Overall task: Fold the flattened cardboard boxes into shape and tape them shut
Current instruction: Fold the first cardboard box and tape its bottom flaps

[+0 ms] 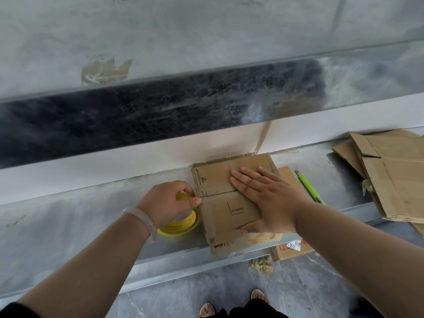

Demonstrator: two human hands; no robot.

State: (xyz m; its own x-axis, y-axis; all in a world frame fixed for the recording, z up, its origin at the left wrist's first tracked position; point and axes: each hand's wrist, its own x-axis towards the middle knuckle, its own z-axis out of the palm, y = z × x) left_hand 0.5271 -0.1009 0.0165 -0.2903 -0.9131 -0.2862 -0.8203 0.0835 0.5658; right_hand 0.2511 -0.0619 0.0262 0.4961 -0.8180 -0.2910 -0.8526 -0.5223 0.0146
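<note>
Midway through sealing, the right hand, fingers straight and together, pins a folded brown cardboard box flat on the grey tabletop; the left hand clamps a yellow tape roll at the seam's left end.

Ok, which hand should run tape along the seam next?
Left. The left hand grips the tape roll at the seam's end; the right hand lies flat on the box, pressing its flaps.

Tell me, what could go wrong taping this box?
The flaps may pop up if the right hand lifts off the cardboard box before tape crosses the seam. The yellow tape roll, gripped by the left hand at the box's edge, might run crooked. The box, near the ledge's front edge, could slide off.
</note>
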